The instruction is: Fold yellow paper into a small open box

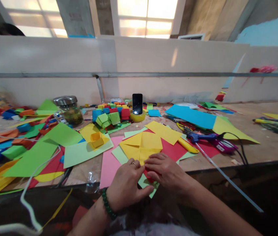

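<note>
overexposed windows glaring at top, deep shadow below the table, blurred, stretched edges

Touching yellow paper w/ L hand & R hand; phone behind it, glue gun R of it.

Item: yellow paper, one sheet, matte, bright, square-cornered. Condition: partly folded; I see a crease running away from me through the middle and others crossing it, with the surface divided into panels. The panels on the far side look to me like flaps turned inward, though from my feed I cannot be certain they are more than creases. Pose: lying nearly flat, one corner pointing away, the near part hidden beneath the fingers of both hands, which touch it. Location: near the front edge of the counter, atop overlapping red and pale green sheets.
</note>
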`<state>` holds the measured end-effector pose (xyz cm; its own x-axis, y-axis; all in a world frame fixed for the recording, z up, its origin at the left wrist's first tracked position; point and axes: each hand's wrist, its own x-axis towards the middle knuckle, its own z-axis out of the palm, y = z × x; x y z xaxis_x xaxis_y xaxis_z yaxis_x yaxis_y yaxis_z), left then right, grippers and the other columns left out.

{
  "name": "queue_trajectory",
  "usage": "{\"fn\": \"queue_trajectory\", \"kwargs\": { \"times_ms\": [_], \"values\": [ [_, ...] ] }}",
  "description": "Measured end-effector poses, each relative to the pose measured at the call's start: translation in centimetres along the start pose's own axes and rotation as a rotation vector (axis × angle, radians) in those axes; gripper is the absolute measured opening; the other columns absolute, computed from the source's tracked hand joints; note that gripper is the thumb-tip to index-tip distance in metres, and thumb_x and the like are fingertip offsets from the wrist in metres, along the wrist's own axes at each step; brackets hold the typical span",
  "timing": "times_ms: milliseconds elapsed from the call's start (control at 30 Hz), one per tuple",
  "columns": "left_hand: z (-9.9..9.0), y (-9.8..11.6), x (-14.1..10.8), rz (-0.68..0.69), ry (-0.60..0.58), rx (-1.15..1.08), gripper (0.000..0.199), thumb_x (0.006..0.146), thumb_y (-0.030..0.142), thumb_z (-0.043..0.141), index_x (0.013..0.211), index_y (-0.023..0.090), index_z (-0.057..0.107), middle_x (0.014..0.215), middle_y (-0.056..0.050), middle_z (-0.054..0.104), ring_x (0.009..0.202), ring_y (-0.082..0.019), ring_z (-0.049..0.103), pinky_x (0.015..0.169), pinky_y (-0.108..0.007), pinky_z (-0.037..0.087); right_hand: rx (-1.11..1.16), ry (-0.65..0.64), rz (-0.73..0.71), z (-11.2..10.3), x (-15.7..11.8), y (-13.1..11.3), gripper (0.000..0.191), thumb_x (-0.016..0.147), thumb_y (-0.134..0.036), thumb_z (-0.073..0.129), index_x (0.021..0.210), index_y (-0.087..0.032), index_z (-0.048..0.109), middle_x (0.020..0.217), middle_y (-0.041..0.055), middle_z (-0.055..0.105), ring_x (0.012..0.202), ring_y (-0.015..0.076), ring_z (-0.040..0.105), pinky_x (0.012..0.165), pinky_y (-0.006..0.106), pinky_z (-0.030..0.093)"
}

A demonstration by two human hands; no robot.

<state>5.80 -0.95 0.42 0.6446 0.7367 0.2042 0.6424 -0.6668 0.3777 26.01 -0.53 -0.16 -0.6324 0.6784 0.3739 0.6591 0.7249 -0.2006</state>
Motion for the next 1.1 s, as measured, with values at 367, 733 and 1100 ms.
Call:
{"fn": "queue_trajectory", "kwargs": {
  "times_ms": [367,733,1100],
  "values": [
    [-0.3,0.1,-0.1,-0.005,-0.016,0.019,0.032,0.08,0.051,0.062,0.091,0.021,0.064,0.091,-0.005,0.061,0.093,-0.024,0.053,0.077,-0.036,0.045,-0.103,0.093,0.322,-0.9,-3.0,4.4,0.029,0.096,-0.028,0.045,0.102,-0.021,0.073,0.106,0.0075,0.074,0.108,0.027,0.062,0.094,0.047,0.049],
    [-0.5,0.1,0.0,0.004,-0.011,0.037,0.041,0.09,0.056,0.047,0.092,0.021,0.066,0.09,-0.007,0.063,0.093,-0.024,0.054,0.077,-0.035,0.045,-0.355,0.123,0.221,-2.5,-1.8,5.4,0.019,0.086,-0.013,0.056,0.097,-0.018,0.07,0.101,0.0115,0.071,0.095,0.0261,0.061,0.082,0.041,0.053],
    [-1.4,0.0,0.8,-0.076,0.118,0.242,0.023,0.086,0.03,0.062,0.105,0.018,0.065,0.102,-0.009,0.065,0.096,-0.026,0.055,0.083,-0.04,0.048,-0.35,0.287,-0.053,-2.7,-0.4,3.1,0.013,0.082,-0.008,0.057,0.078,-0.017,0.064,0.097,0.0099,0.071,0.097,0.0251,0.059,0.081,0.04,0.055]
  ]
}}
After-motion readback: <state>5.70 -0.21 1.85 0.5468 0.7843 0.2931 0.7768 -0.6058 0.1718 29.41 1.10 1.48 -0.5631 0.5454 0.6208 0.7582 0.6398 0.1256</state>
